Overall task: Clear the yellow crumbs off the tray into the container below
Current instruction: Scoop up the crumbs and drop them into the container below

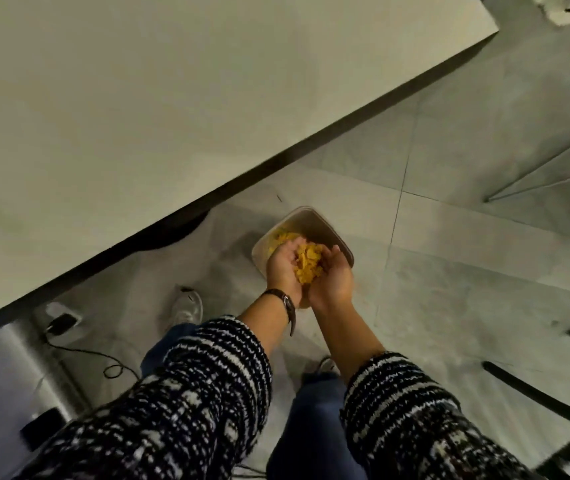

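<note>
Between two cupped hands, low over the floor, sits a heap of yellow crumbs (307,263), flaky and irregular. The left hand (281,268) and right hand (332,278) press side by side, fingers (292,244) curled up around the pile like a bowl. Directly beneath, a pale, rounded-square container (321,226) with smooth walls already holds more crumbs at its far left corner. So part of the load looks delivered and this handful is yet to drop; the tray itself is not in view. Beyond, the matte white table (172,98) overhangs grey floor tiles (467,271).
</note>
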Motion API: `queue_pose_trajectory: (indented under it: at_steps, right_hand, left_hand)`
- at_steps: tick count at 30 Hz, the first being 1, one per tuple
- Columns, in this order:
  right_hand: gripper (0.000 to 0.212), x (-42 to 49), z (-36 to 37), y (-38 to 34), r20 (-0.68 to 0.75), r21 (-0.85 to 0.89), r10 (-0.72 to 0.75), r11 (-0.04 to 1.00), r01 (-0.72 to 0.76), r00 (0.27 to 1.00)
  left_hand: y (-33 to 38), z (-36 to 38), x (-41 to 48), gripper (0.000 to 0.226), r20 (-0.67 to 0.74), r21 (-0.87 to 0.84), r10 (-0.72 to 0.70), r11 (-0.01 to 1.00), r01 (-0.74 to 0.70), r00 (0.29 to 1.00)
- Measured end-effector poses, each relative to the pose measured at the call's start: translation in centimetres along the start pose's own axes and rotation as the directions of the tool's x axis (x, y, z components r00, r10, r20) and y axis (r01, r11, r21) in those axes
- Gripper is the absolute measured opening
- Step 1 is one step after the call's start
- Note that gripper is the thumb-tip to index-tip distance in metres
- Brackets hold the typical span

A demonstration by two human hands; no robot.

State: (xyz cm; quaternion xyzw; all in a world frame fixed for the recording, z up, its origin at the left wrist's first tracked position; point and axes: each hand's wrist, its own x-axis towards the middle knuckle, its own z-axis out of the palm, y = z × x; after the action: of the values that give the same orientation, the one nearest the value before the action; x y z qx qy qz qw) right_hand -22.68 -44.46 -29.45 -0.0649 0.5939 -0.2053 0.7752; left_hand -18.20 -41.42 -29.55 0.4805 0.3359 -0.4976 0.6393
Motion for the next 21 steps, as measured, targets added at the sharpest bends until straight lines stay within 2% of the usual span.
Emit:
queue_pose_trajectory:
  at_steps: [5,9,12,15,17,18,19,20,21]
  right_hand:
    - [0.042,5.4,-1.8,-0.4,-0.080,-0.105,-0.033,0.994,0.024,0.996]
    - [0.048,5.6,-1.4,0.3,0.036,-0.295,-0.121,0.947,0.127,0.992]
    - [0.050,5.7,-0.5,1.3,0.157,-0.521,-0.233,0.806,0.281,0.960]
    - [0.054,5.7,-0.5,2.6,0.284,-0.672,-0.221,0.648,0.358,0.933]
    - [0.050,6.4,-1.7,3.5,0.324,-0.796,-0.091,0.512,0.324,0.941]
    - [0.050,6.5,-2.1,3.7,0.290,-0.861,-0.038,0.427,0.278,0.956]
    - [0.055,6.7,-2.7,3.7,0.215,-0.889,-0.036,0.407,0.211,0.976]
    - [0.066,6.7,-3.2,3.6,0.134,-0.865,-0.031,0.483,0.132,0.990]
    - [0.076,7.0,-3.7,3.5,0.057,-0.775,-0.018,0.630,0.055,0.998]
  left_hand:
    - [0.7,-1.3,5.4,0.046,-0.058,0.052,0.023,0.998,-0.020,0.998]
    - [0.8,-1.4,6.0,0.049,-0.066,0.034,0.000,0.999,0.002,0.998]
    - [0.2,-1.2,5.5,0.052,-0.071,0.063,-0.085,0.994,0.090,0.994]
    - [0.2,-0.9,5.4,0.055,-0.066,0.023,-0.123,0.992,0.125,0.990]
    - [1.4,-0.5,5.5,0.063,-0.063,0.009,-0.123,0.992,0.124,0.990]
    - [2.0,-0.3,5.7,0.069,-0.040,0.021,-0.121,0.992,0.121,0.992]
    - [2.5,-0.1,5.9,0.072,-0.015,0.044,-0.108,0.993,0.108,0.994]
    - [2.7,0.0,6.2,0.072,-0.020,0.102,-0.096,0.990,0.098,0.995]
    - [2.7,0.1,6.2,0.071,-0.036,0.166,-0.091,0.982,0.095,0.995]
